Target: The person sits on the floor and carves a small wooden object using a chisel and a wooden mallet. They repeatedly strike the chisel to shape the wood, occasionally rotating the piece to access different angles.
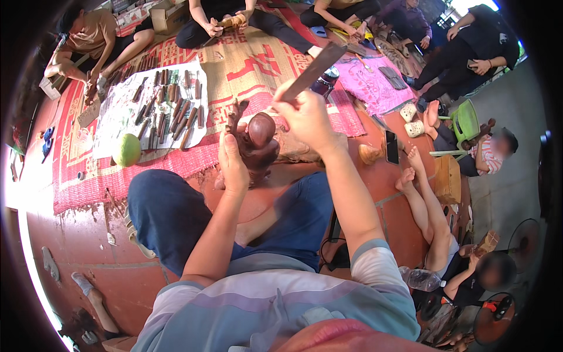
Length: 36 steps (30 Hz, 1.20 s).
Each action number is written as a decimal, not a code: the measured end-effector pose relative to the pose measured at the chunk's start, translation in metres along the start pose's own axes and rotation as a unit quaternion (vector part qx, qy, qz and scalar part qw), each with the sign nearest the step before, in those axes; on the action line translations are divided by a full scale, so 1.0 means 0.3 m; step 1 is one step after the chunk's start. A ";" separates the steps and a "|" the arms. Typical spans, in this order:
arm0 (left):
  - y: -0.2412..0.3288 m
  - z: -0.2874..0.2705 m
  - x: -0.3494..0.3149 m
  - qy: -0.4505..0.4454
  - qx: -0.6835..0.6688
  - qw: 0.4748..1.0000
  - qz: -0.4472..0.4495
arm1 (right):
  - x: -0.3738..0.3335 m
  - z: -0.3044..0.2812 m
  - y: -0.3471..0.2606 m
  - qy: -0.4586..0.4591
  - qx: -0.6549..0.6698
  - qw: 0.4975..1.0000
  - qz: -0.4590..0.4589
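A dark reddish-brown wooden carving with a smooth round top stands on the floor in front of my crossed legs. A knobbly, branch-like part rises at its left. My left hand grips the carving's left side; some of its fingers are hidden against the wood. To the right and a little above the carving, my right hand is closed round the lower end of a flat dark bar, which slants up to the right. Whether the bar is wood or metal I cannot tell. A rough brown block of wood lies just right of the carving.
Several chisels lie in rows on a white sheet, with a green round fruit at its near edge. Red-and-tan mats cover the floor ahead. Other people sit around; a phone and a green chair are at right.
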<state>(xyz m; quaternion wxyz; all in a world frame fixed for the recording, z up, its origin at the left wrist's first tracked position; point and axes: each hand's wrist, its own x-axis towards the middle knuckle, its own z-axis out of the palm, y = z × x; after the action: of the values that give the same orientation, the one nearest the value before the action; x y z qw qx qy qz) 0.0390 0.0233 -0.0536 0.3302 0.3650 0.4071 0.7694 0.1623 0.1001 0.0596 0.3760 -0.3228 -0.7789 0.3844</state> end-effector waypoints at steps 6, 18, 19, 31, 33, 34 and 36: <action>0.006 0.008 0.010 0.004 -0.015 1.000 -0.004 | -0.041 0.013 -0.011 -0.064 0.005 0.998 -0.017; 0.019 0.013 -0.017 -0.001 -0.005 1.000 0.001 | -0.005 -0.010 0.116 0.109 0.202 0.973 -0.019; 0.024 0.012 -0.020 0.005 -0.013 1.000 0.009 | -0.018 -0.031 0.116 0.099 0.218 0.971 0.014; 0.163 0.103 -0.052 -0.073 0.447 0.831 0.322 | -0.290 0.018 0.249 0.227 0.350 0.891 0.182; 0.167 0.147 -0.052 -0.132 0.505 0.817 0.246 | -0.321 0.034 0.288 0.227 0.345 0.889 0.200; 0.146 0.149 -0.060 -0.141 0.516 0.811 0.237 | -0.330 0.045 0.297 0.222 0.347 0.889 0.200; 0.094 0.145 -0.091 -0.153 0.531 0.801 0.230 | -0.343 0.055 0.305 0.217 0.346 0.890 0.204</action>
<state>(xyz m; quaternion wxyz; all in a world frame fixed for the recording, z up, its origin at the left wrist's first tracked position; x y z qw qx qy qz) 0.0831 0.0053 -0.0197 -0.0438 0.6789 0.6006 0.4202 0.2205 0.0580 -0.0592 0.5369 -0.3994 -0.4129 0.6179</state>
